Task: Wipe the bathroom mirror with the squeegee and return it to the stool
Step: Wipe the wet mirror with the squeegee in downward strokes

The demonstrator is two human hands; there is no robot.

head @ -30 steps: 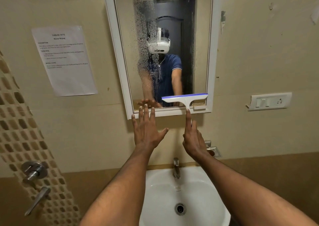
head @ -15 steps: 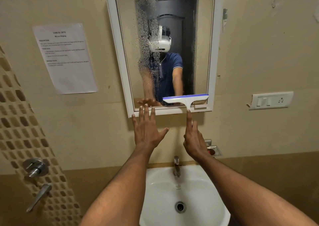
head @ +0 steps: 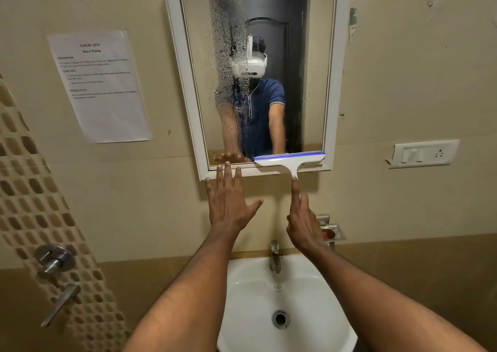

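The white-framed mirror [head: 329, 82] hangs on the beige wall above the sink. A vertical band of water droplets [head: 227, 55] covers its middle left; the right part looks wiped. The white squeegee [head: 289, 162] with a blue blade lies against the mirror's bottom right edge. My right hand [head: 302, 222] holds its short handle from below, index finger stretched up along it. My left hand [head: 230, 201] is flat and spread on the wall, fingertips on the mirror's lower frame. The stool is not in view.
A white sink [head: 242, 311] with a metal tap [head: 274, 256] sits just below my arms. A printed paper sheet [head: 99, 86] is stuck to the wall at left, a switch plate [head: 423, 154] at right. A soap dish [head: 332, 232] and shower valves [head: 55, 260] flank the sink.
Almost nothing has moved; the squeegee stays at the mirror's bottom edge and both hands keep their places. The view has tilted down very slightly.
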